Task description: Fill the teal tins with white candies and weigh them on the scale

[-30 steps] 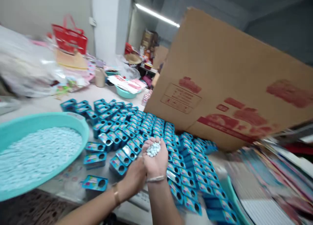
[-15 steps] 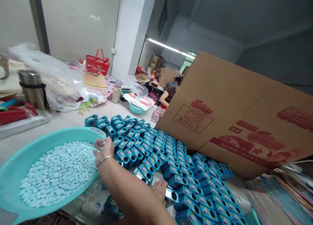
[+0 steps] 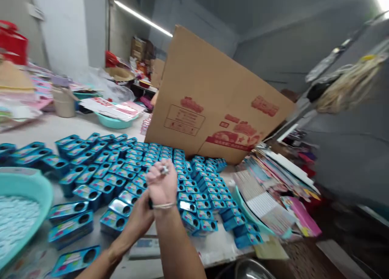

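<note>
My right hand (image 3: 162, 184), with a thin bracelet at the wrist, is closed into a raised fist over the rows of blue tins (image 3: 136, 165); small pale tablets (image 3: 164, 170) show at the top of the fist. My left hand (image 3: 140, 217) sits just below and left of it, curled against the right wrist around a small dark thing that is mostly hidden. A teal basin (image 3: 28, 188) of pale blue tablets (image 3: 15, 218) stands at the left edge of the table.
A big tilted cardboard box (image 3: 212, 105) stands behind the tins. Stacks of printed sheets (image 3: 267, 190) lie at the right. A teal bowl (image 3: 112, 122) and a jar (image 3: 63, 101) stand at the back left. A metal bowl (image 3: 252, 269) is below the table edge.
My right hand has come back from the basin to the middle, now a fist with tablets. My left hand has risen to meet it. The view has swung right.
</note>
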Motion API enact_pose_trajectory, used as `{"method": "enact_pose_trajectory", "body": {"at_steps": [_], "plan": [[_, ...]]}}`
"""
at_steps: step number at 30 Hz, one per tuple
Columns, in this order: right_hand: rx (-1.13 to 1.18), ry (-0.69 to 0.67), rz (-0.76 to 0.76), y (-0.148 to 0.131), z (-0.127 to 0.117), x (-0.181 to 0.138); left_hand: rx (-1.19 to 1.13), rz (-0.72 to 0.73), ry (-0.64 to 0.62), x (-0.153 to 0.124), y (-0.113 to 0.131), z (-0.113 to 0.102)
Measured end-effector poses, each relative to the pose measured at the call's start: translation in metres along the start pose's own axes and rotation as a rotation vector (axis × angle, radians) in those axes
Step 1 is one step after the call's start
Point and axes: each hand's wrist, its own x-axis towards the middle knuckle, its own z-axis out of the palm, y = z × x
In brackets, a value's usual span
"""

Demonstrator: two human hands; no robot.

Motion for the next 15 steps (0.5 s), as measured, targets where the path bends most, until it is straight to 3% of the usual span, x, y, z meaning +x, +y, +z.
{"method": "enact_pose_trajectory", "body": {"at_steps": [3, 5, 9, 15], "plan": [[-0.06, 0.302, -0.396, -0.072, -0.055, -0.03, -0.007, 0.212, -0.062, 0.01, 0.005, -0.006], [-0.046, 0.514, -0.486, -0.089, -0.092, -0.042, 0.068, 0.361, -0.086, 0.016, 0.011, -0.008], [0.108, 0.644, -0.377, -0.078, -0.129, -0.037, 0.403, 0.672, -0.142, 0.03, 0.032, 0.0], [0.3, 0.562, -0.226, -0.068, -0.126, -0.007, 0.834, 1.129, -0.285, 0.041, 0.067, 0.021]]}}
